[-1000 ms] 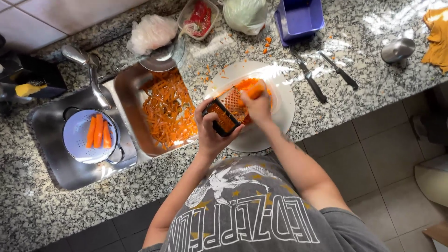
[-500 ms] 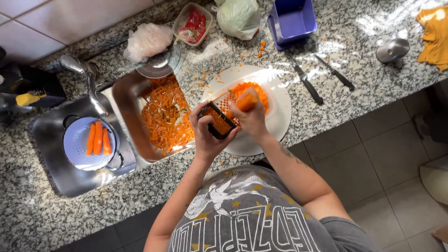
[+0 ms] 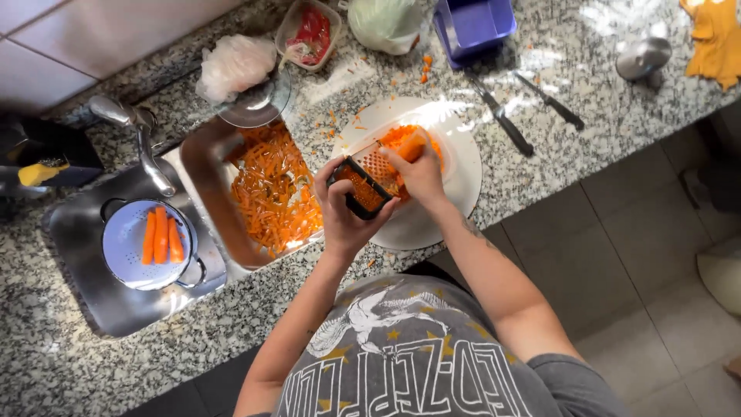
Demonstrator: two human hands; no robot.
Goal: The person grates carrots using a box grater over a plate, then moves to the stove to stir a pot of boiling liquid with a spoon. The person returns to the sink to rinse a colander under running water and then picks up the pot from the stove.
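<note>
My left hand (image 3: 345, 210) grips the black handle end of a flat metal grater (image 3: 369, 176), tilted over a white round plate (image 3: 455, 197). My right hand (image 3: 421, 174) presses an orange carrot piece (image 3: 411, 144) against the grater's face. A heap of grated carrot (image 3: 401, 137) lies on the plate under the grater. Left of the plate stands a metal tray (image 3: 202, 181) full of carrot peelings (image 3: 272, 189).
A blue colander (image 3: 123, 247) with three peeled carrots (image 3: 160, 235) sits in the steel sink (image 3: 85, 293) under the tap (image 3: 143, 139). Two black-handled knives (image 3: 505, 123) lie right of the plate. A purple tub (image 3: 472, 23), bagged vegetables (image 3: 386, 22) and a small container (image 3: 309, 35) line the back.
My right hand has slid the carrot piece along the grater, toward its far end. My left hand still holds the grater in the same place.
</note>
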